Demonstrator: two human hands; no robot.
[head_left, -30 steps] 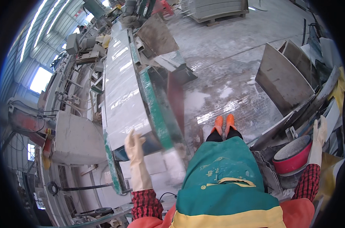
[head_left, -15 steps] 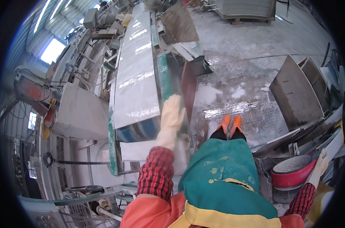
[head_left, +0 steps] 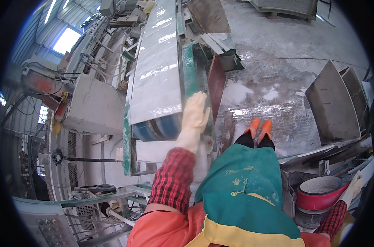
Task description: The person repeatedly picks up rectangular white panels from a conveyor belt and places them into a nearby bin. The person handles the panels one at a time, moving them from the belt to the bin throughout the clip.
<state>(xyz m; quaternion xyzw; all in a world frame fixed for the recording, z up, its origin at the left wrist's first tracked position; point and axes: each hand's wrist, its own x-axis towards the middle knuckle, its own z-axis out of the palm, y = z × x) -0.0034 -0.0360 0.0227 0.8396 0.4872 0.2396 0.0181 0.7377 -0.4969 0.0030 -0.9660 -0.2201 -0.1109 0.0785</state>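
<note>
My left hand (head_left: 195,112), in a pale cream rubber glove, lies on the green side rail (head_left: 189,68) of a conveyor. Its fingers are stretched out, with the thumb apart, and nothing is in its grasp. The wet white conveyor belt (head_left: 159,76) runs beside it, over a blue roller (head_left: 160,128) at the near end. Far to the right, my right hand (head_left: 353,187), gloved alike, is beside long pale strips (head_left: 363,168), behind a red-rimmed bucket (head_left: 322,196). Its fingers are too small and foreshortened to read, so any grip there is unclear.
Brown boards (head_left: 333,105) lean at the right over the wet floor (head_left: 273,103). A reddish panel (head_left: 216,80) stands along the conveyor. At the left are a whitish machine housing (head_left: 94,107) and, lower, a control panel with buttons (head_left: 51,230). A stacked pallet (head_left: 283,8) stands far off.
The whole view has shifted, so the conveyor and floor sit further right and higher. My left hand stays on the green rail, and my right hand stays at the far right.
</note>
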